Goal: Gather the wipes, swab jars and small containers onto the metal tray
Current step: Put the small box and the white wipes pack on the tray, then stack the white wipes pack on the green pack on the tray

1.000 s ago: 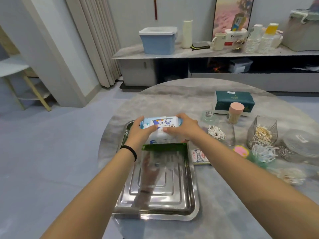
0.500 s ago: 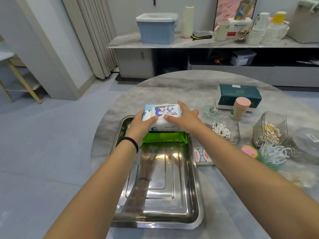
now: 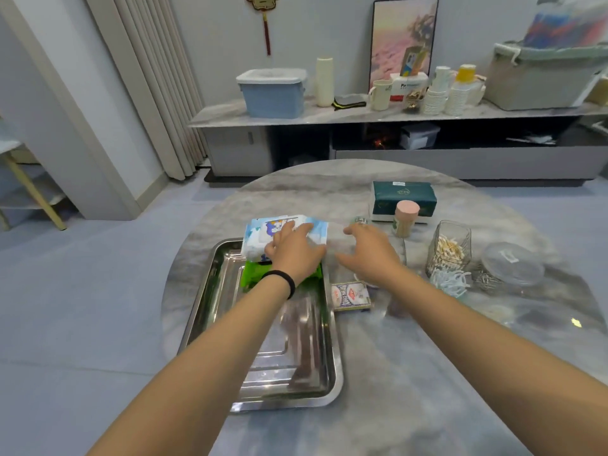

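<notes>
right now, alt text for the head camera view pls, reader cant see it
A person's left hand rests on a blue-and-white wipes pack at the far end of a metal tray, with a green pack under it. Their right hand hovers open beside it over a round marble table with swab jars, a card deck and a tissue box.

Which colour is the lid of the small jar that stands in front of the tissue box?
Pale pink; the lid shows clearly in the head view.
</notes>
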